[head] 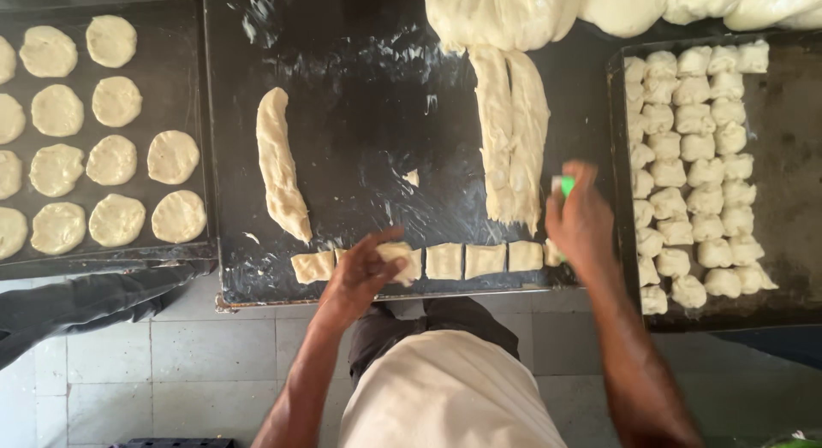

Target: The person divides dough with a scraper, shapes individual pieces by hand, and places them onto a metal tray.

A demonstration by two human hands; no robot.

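The left hand (364, 268) is reaching onto the near edge of the dark table (360, 157), its fingers curling loosely over one cut dough square (399, 261) in the row of cut dough squares (467, 260) lying along that edge. The hand is touching that piece from above, but whether it is gripping it cannot be told. The right hand (580, 221) is closing around a small green-handled cutter (562, 185), of which only the green top is showing above the knuckles; this hand is blurred. It is hovering at the near end of the two long dough strips (512, 136), just beside the right end of the row.

A single curved dough strip (281, 164) is lying well apart on the left part of the table, with bare, floury black surface between it and the pair of strips. That middle stretch is giving the widest open room. A big dough mass (531, 11) is filling the far edge. The row of squares is sitting very close to the table's near rim, just above the person's pale apron (445, 388).

To the right, a tray of dough lumps (792, 157) is butting against the table, its lumps packed in its left half. To the left, a tray of flattened dough rounds (184, 89) is lying close alongside the table.
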